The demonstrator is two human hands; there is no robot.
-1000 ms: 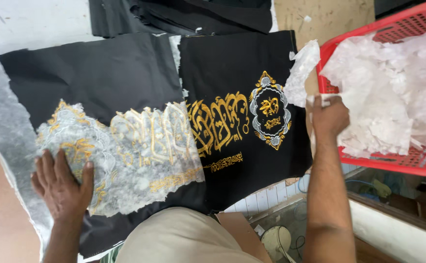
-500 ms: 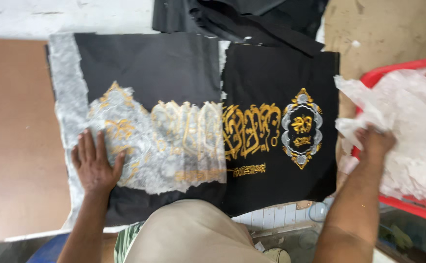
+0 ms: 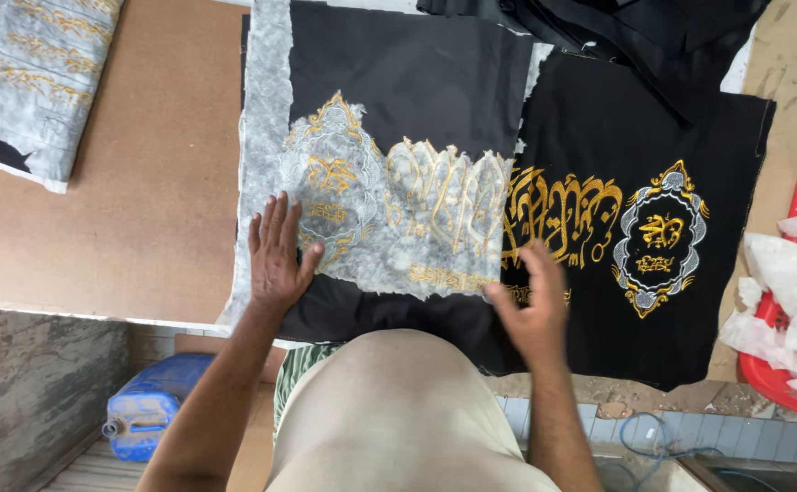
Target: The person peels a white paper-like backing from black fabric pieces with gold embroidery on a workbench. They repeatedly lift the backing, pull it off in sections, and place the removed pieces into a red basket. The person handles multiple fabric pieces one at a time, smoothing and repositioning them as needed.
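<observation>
The black embroidered cloth panel (image 3: 398,100) lies flat near the front edge of the desk (image 3: 143,210), its reverse side up, with a torn sheet of whitish backing paper (image 3: 389,228) clinging over the gold stitching. The left hand (image 3: 277,255) presses down on the paper's left part, fingers spread flat and gripping nothing. The right hand (image 3: 530,305) hovers at the paper's lower right edge, blurred, fingers loosely curled; I cannot tell whether it has hold of the paper yet.

To my eye the step is peeling that backing away. Done well, the flat hand should pin the cloth close to the tear line, so the pull does not drag the panel or pucker the stitches. The paper would best be taken low and sideways, in small strips around the dense gold work.

A second black panel (image 3: 653,228), face up with a gold and silver medallion, lies just to the right, partly beneath the first. A red basket (image 3: 767,369) of torn white scraps sits at the right edge.
</observation>
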